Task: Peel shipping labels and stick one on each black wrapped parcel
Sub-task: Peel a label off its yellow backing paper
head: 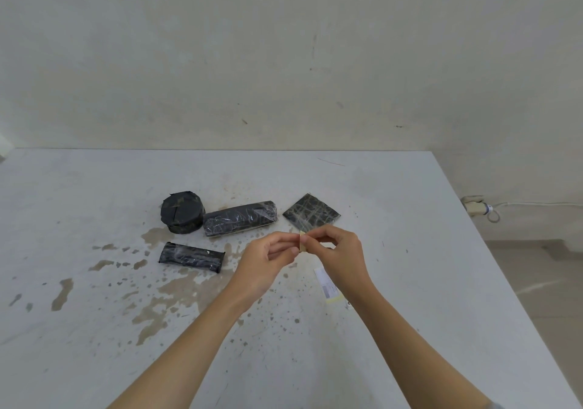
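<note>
Several black wrapped parcels lie on the white table [410, 282]: a round one [182, 212], a long one [240, 218], a flat square one [311, 213] and a smaller bar [191, 257]. None shows a label. My left hand [268, 260] and my right hand [339, 251] meet above the table, in front of the square parcel. Both pinch a small yellowish label [302, 242] held edge-on between the fingertips. More printed labels [328, 284] lie on the table, partly hidden under my right wrist.
The table top is worn, with brown patches where the paint has flaked. Its right edge drops to the floor, where a white power strip [476, 208] and cable lie by the wall. A bare wall stands behind the table.
</note>
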